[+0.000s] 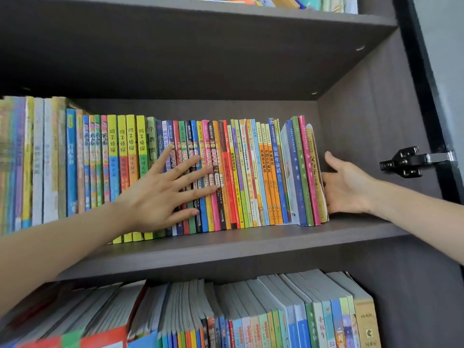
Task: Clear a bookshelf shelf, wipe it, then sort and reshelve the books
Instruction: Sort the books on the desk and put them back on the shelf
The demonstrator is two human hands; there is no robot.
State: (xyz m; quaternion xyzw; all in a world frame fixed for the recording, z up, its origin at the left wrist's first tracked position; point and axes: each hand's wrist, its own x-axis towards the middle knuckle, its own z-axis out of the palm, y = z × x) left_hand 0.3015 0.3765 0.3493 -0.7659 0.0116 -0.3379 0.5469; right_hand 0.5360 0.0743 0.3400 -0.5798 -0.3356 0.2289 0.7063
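Far left: taller books (37, 159) upright, untouched. Left hand (160, 194) open, fingers spread flat on spines mid-row of books (251, 177) on middle shelf (251, 249). Row packed upright, with gap and slight lean near right end. Right hand (349, 189) open, palm against cover of end book (316, 177). Likely squaring or bracketing a batch. Press inward evenly and keep spines flush, else thin books may fan out.

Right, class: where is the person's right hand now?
Head view, right side: the right hand touches the last book on the middle shelf, beside the cabinet's side wall.
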